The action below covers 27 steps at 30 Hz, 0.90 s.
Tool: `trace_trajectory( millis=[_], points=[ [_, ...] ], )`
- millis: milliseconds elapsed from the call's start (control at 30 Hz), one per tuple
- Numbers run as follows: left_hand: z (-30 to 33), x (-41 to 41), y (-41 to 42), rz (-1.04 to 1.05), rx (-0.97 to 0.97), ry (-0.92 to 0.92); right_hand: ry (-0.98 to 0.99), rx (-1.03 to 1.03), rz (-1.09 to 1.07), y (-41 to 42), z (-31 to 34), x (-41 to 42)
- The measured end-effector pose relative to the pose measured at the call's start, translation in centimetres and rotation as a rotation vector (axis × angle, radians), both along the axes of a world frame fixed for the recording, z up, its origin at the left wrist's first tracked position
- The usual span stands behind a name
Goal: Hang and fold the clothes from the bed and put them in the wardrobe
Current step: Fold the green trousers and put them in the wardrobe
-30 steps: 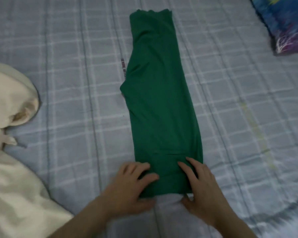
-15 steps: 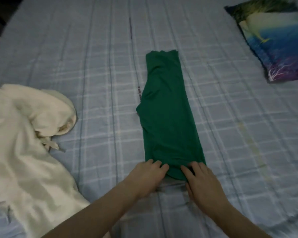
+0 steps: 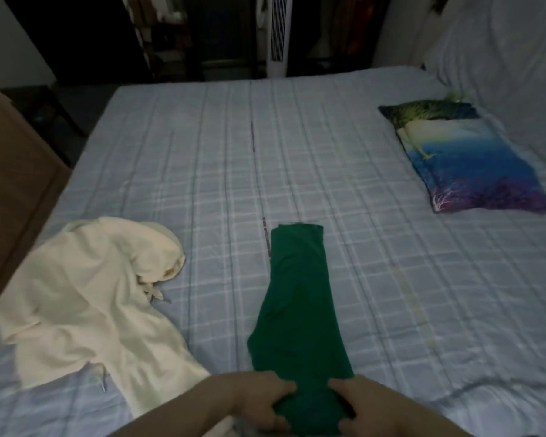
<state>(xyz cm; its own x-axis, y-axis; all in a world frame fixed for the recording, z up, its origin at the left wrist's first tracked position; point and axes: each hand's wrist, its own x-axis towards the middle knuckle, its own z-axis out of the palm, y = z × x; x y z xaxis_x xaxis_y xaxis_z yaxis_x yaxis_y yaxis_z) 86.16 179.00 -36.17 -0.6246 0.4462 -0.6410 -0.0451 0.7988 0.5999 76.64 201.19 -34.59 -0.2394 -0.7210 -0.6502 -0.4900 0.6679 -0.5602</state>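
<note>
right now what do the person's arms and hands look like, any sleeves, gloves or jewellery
Both forearms come in bare from the bottom edge, with no sleeve or cuff in view. The left hand and right hand wear no gloves, and no watch or bracelet shows on either wrist. No ring can be made out, though the dim, blurry picture would hide small details on the fingers.

No legible text anywhere.
</note>
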Motion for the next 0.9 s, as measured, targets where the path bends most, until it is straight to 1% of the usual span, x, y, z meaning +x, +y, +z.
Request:
trace_trajectory(
  millis=[33, 100, 167, 233, 433, 533, 667, 800, 900],
  points=[
    [1.2, -0.8, -0.8, 0.003, -0.030, 0.026, 0.012, 0.004, 0.004, -0.5, 1.1, -0.6],
    [3.6, -2.8, -2.4, 0.052, -0.094, 0.098, 0.109, -0.001, 0.003, -1.9, 2.8, -2.4],
    [5.3, -4.7, -3.8, 0.143, -0.154, 0.190, 0.222, -0.008, -0.036, -3.4, 4.0, -4.3],
    [6.3, -6.5, -5.2, 0.230, -0.189, 0.227, 0.302, -0.025, -0.086, -4.7, 4.9, -6.5],
    [5.5, -13.1, -8.7, 0.416, -0.186, 0.285, 0.298, -0.099, -0.271, -8.2, 4.5, -13.9],
    [3.3, -17.6, -10.5, 0.482, -0.174, 0.275, 0.275, -0.115, -0.346, -10.1, 2.0, -17.9],
    [-1.6, -24.4, -13.3, 0.546, -0.185, 0.238, 0.289, -0.100, -0.441, -13.6, -2.7, -24.0],
    [-8.9, -30.8, -16.2, 0.593, -0.200, 0.240, 0.322, -0.078, -0.519, -17.4, -9.8, -30.5],
    [-15.6, -34.4, -17.1, 0.536, -0.240, 0.215, 0.374, 0.020, -0.458, -18.7, -16.3, -33.9]
  ],
)
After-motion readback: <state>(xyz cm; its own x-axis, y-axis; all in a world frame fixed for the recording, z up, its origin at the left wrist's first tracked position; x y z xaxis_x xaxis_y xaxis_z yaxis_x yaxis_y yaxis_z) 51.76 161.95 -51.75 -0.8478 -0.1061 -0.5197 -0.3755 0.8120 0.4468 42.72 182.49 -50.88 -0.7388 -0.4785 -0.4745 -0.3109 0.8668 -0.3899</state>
